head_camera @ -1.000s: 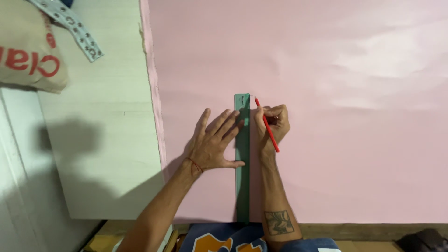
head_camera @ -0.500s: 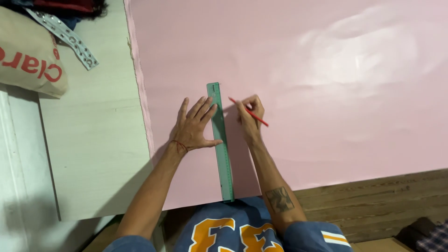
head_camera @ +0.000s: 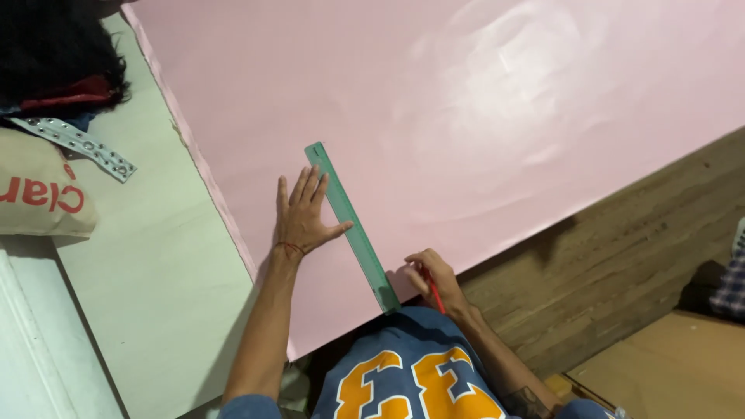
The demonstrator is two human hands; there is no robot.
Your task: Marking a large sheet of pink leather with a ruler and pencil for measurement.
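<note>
In the head view, a tan sack [head_camera: 35,198] is lying at the far left on the pale tabletop [head_camera: 167,310]; its contents cannot be seen. A studded strap [head_camera: 77,143] and a dark bundle with a red band [head_camera: 58,74] are sitting just beyond it.

A large pink paper sheet [head_camera: 434,109] is covering most of the tabletop. Its left edge is running diagonally, leaving a bare strip of tabletop between it and the sack. Its near edge is hanging past the tabletop above the wooden floor [head_camera: 621,264], and a wide stretch of the sheet beyond the hands is lying free.

A green ruler [head_camera: 351,225] is lying flat and slanted on the sheet, its near end reaching the sheet's near edge. The left hand [head_camera: 304,217] is pressing on the sheet with fingers spread, grip released, thumb touching the ruler's left edge. The right hand [head_camera: 433,275] is working just right of the ruler's near end, its grip pinching a red pencil [head_camera: 434,297].
</note>
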